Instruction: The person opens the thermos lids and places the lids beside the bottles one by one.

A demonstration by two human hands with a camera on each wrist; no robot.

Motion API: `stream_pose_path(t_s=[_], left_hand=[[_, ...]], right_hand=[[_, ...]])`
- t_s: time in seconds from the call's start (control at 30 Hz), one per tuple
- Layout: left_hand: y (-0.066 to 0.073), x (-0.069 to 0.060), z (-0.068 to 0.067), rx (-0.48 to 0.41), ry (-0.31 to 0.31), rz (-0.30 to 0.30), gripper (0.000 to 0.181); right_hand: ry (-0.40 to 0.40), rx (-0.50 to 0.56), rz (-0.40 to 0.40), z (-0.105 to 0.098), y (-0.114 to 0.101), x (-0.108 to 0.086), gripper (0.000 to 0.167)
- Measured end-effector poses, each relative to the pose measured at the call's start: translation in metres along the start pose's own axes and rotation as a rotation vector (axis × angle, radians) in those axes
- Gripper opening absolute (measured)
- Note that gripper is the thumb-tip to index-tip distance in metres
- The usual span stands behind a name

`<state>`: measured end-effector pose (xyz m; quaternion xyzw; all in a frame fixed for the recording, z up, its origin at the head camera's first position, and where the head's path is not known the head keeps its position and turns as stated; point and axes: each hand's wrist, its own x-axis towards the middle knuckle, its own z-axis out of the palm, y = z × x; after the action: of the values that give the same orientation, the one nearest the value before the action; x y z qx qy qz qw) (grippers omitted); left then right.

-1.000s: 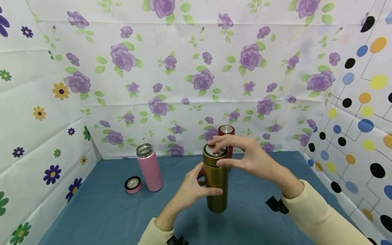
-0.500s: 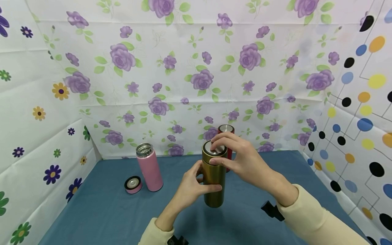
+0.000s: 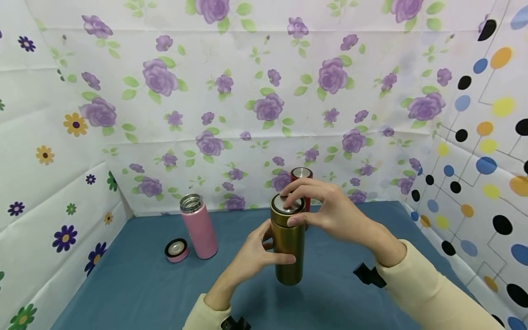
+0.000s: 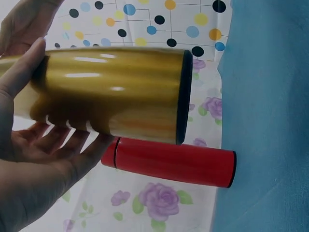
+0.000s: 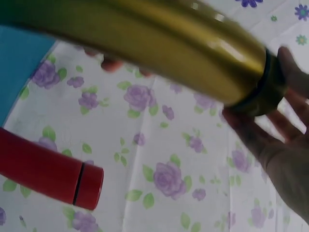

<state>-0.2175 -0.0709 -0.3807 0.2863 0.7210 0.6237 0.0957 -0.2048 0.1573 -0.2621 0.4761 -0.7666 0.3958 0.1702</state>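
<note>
A gold bottle (image 3: 288, 252) with a silver-topped lid (image 3: 287, 204) is held upright in the head view. My left hand (image 3: 256, 254) grips its body, thumb across the front and fingers behind. The fingers and thumb of my right hand (image 3: 330, 211) pinch the lid from above and the side. In the left wrist view the bottle (image 4: 120, 92) shows its dark base, with my left hand (image 4: 34, 179) around it. In the right wrist view my right hand (image 5: 289, 159) holds the lid end of the bottle (image 5: 183, 43).
An uncapped pink bottle (image 3: 200, 231) stands at the left on the blue cloth (image 3: 144, 284), its pink lid (image 3: 177, 250) lying beside it. A red bottle (image 4: 174, 162) stands behind the gold one. Patterned sheets hang at the back and sides.
The gold bottle moved slightly left and up, then a little lower again, both hands staying on it. My right hand's fingers shifted over the lid. The whole head view has shifted slightly.
</note>
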Motion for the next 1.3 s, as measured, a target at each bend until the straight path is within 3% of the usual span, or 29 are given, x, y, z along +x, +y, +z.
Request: stream_pose_path(t_s=[0.13, 0.3, 0.67, 0.83, 1.3], left_hand=[[0.001, -0.002, -0.002, -0.015, -0.033, 0.006, 0.073], [0.000, -0.002, 0.001, 0.009, 0.004, 0.010, 0.072], [-0.001, 0.000, 0.006, 0.072, 0.187, 0.031, 0.069], [-0.003, 0.000, 0.007, 0.073, 0.212, 0.031, 0.067], [-0.003, 0.000, 0.007, 0.072, 0.207, 0.002, 0.068]], right_hand=[[-0.087, 0.097, 0.019, -0.007, 0.001, 0.001, 0.030], [-0.102, 0.091, 0.029, -0.009, 0.004, 0.000, 0.031], [0.099, -0.208, 0.040, 0.012, -0.005, -0.003, 0.033], [0.127, -0.208, 0.061, 0.023, -0.006, -0.003, 0.032], [0.218, -0.202, 0.074, 0.036, -0.002, -0.001, 0.029]])
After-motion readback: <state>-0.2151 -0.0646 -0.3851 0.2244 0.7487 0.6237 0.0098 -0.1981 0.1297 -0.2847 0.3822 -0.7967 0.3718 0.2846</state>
